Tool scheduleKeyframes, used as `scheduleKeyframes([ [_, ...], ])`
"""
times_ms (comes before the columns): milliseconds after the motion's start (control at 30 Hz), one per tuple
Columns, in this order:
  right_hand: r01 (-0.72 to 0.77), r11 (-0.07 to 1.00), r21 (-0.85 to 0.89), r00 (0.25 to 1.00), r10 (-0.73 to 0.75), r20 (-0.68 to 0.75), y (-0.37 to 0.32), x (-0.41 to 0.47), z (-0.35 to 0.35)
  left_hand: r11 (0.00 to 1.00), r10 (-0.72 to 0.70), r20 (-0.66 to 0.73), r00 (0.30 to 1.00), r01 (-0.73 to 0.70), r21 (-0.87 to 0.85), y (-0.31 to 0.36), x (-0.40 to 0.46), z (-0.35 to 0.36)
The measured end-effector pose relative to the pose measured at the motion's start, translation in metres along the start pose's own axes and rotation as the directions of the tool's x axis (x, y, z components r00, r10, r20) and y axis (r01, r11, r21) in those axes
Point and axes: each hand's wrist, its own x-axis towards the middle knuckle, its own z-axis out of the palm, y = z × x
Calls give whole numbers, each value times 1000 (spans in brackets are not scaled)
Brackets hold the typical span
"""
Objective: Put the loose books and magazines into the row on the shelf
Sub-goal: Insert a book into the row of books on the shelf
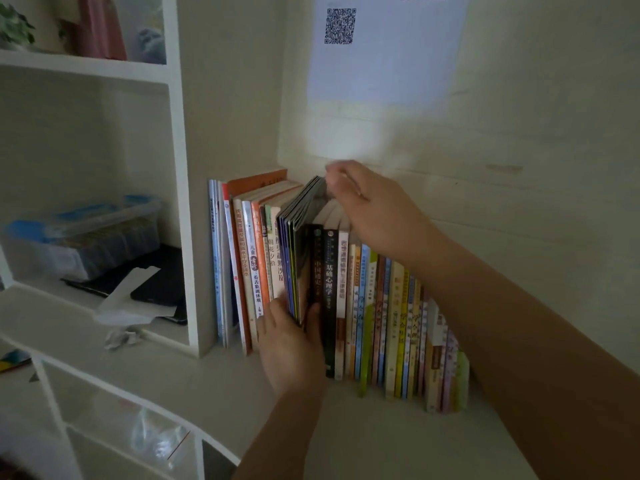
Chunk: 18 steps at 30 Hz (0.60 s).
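A row of upright books (381, 313) stands on the white shelf top (214, 386) against the wall. A bundle of thin dark magazines (304, 216) sits tilted in the row, between an orange-spined group on its left and two black books (327, 289) on its right. My left hand (291, 344) grips the lower spines of the magazines, fingers either side. My right hand (374, 206) rests on top of the row and pinches the magazines' upper corner. My right forearm hides the wall side of the shorter books.
Left of the row is a white cubby unit (180, 188). One cubby holds a clear plastic box with a blue lid (79, 233), dark flat items and white paper (135, 299). Crumpled paper (121, 337) lies on its ledge. A sheet with a QR code (384, 46) hangs on the wall.
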Motion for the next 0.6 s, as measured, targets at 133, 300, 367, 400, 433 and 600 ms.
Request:
scheduleKeyframes([
  [133, 166, 986, 32, 975, -169, 144, -21, 6, 6, 982, 183, -46, 982, -181, 55, -6, 3, -4],
  [300, 278, 915, -293, 950, -217, 224, -17, 14, 20, 898, 423, -109, 899, -433, -82, 36, 31, -11],
  [367, 294, 860, -417, 954, -239, 179, -11, 18, 24, 877, 474, -73, 877, -478, -45, 38, 39, -2],
  [400, 283, 828, -484, 959, -226, 173, -8, 20, 27, 880, 475, -51, 878, -476, 3, 35, 43, 4],
  [433, 268, 794, -546, 963, -206, 173, -6, 22, 29, 884, 465, -36, 884, -462, 67, 32, 45, 10],
  [600, 275, 718, -639, 953, -117, 278, -5, 30, 27, 874, 413, 39, 910, -408, 263, 30, 53, 25],
])
